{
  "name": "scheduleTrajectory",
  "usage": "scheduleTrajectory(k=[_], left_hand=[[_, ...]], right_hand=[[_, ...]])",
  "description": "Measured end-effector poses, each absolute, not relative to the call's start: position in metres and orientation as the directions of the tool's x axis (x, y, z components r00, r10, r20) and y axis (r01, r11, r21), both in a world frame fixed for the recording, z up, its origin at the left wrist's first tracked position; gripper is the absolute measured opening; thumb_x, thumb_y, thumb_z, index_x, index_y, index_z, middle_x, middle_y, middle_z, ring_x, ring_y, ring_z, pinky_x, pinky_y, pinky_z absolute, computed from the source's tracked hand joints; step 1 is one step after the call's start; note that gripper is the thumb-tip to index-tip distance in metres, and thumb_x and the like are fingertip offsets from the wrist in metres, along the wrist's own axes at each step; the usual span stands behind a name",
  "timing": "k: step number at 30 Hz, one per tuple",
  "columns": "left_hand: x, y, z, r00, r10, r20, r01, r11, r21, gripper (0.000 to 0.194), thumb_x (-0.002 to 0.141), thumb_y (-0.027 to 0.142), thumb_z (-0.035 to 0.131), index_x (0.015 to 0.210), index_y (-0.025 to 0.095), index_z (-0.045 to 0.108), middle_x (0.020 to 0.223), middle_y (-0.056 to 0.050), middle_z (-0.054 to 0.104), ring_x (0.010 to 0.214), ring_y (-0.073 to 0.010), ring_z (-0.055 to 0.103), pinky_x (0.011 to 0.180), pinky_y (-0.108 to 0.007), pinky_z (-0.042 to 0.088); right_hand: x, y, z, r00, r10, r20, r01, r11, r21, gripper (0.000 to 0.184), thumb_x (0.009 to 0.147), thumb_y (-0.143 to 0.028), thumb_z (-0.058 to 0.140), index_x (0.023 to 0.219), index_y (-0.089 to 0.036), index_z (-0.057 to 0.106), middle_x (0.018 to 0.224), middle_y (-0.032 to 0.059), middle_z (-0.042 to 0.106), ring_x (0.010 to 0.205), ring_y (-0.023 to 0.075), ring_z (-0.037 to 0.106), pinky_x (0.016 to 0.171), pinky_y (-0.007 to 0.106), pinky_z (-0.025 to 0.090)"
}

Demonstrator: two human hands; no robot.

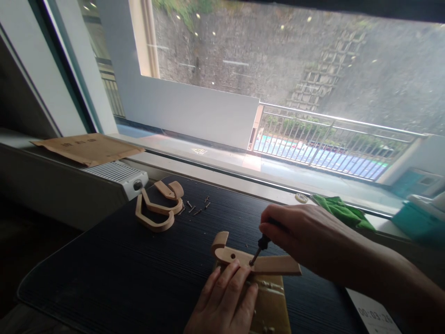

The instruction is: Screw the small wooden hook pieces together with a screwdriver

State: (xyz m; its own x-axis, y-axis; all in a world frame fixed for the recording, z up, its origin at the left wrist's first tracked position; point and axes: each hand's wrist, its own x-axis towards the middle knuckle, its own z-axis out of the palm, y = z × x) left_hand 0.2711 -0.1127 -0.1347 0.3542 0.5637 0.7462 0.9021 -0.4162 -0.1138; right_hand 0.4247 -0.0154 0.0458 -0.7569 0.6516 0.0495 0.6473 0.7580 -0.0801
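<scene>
A curved wooden hook [278, 266] lies across a yellowish block [273, 301] near the table's front. It has a hole in its flat part. My left hand [224, 299] lies on the block with its fingers stretched out, the fingertips touching the hook's near edge. My right hand [288, 227] is closed around the handle of a screwdriver [264, 242]. The screwdriver is tilted, and its tip meets the hook just beyond my left fingertips. Whether a screw sits under the tip, I cannot make out.
More wooden hooks [156, 225] lie on the dark table [104, 273] at left, beside several loose screws [197, 212]. A green cloth [342, 211] and a tape roll [301, 198] rest by the window. A timer display [373, 315] is at lower right; a brown envelope [90, 147] lies on the left ledge.
</scene>
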Motion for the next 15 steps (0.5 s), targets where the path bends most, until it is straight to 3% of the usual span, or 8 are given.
scheduleTrajectory(k=[4,8,15], left_hand=[[0.265,-0.115,-0.125,0.377,0.562,0.736,0.888,-0.445,-0.115,0.030,0.095,0.014,0.037,0.115,0.022,0.058,0.120,-0.002,0.060,0.117,-0.0153,0.053,0.108,-0.030,0.033],[0.266,-0.114,-0.126,0.382,0.581,0.718,0.890,-0.441,-0.116,0.032,0.095,0.012,0.036,0.116,0.023,0.057,0.121,-0.001,0.060,0.118,-0.0154,0.052,0.108,-0.030,0.033],[0.266,-0.115,-0.124,0.396,0.591,0.703,0.886,-0.447,-0.124,0.031,0.094,0.013,0.036,0.116,0.022,0.057,0.123,-0.002,0.059,0.119,-0.0161,0.051,0.108,-0.031,0.033]], right_hand=[[0.429,-0.018,0.052,-0.787,0.615,0.046,0.609,0.787,-0.093,0.014,0.090,-0.028,0.047,0.085,-0.026,0.060,0.068,-0.0035,0.061,0.059,0.0115,0.051,0.054,0.025,0.028],[0.430,-0.017,0.050,-0.807,0.589,0.043,0.583,0.806,-0.099,0.016,0.089,-0.022,0.046,0.082,-0.023,0.060,0.068,-0.0013,0.061,0.059,0.0117,0.050,0.057,0.025,0.031],[0.423,-0.013,0.041,-0.746,0.663,0.062,0.651,0.745,-0.145,0.024,0.092,-0.034,0.043,0.078,-0.022,0.059,0.059,-0.0026,0.057,0.051,0.0104,0.046,0.051,0.025,0.026]])
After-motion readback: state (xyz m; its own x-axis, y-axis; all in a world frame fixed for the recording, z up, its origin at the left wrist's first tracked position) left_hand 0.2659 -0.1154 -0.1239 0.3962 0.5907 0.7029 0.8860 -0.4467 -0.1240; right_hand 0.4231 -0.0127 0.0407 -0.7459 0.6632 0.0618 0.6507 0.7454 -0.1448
